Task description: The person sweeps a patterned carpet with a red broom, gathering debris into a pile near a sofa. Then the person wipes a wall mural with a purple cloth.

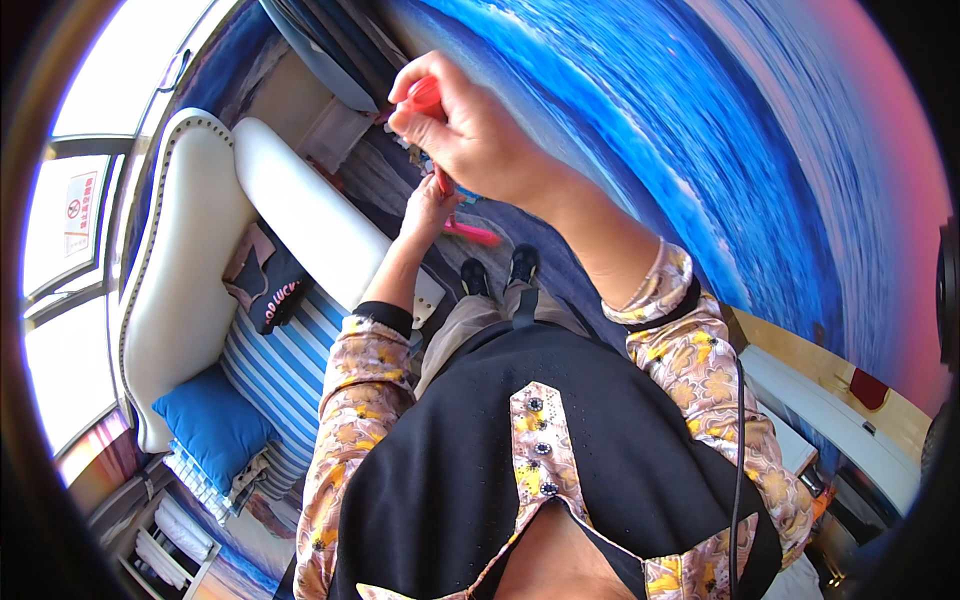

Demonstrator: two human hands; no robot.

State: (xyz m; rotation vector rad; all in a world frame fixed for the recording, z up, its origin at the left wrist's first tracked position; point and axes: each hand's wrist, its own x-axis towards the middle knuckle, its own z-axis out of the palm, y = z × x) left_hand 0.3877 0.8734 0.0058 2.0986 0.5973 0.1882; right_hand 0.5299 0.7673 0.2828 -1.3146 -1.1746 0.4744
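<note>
My right hand [472, 124] is wrapped around the red top end of a long-handled floor tool [425, 94]. Lower on the same red shaft, my left hand [429, 210] grips it. A bright pink head [474, 232] lies at the bottom of the tool, low over the grey patterned floor [491, 214] and in front of my dark shoes [475, 274]. Its outer end is blurred, and I cannot tell whether it is a broom or a squeegee. My hands hide part of the shaft. Small mixed items [411, 152] lie on the floor beyond my hands, partly covered.
At left stands a white studded sofa [176, 285] with a blue-striped seat [262, 356], a dark garment bearing writing [270, 289] and a blue pillow [217, 424]. A dark curtain [352, 45] hangs ahead. An ocean mural wall [645, 127] runs along the right.
</note>
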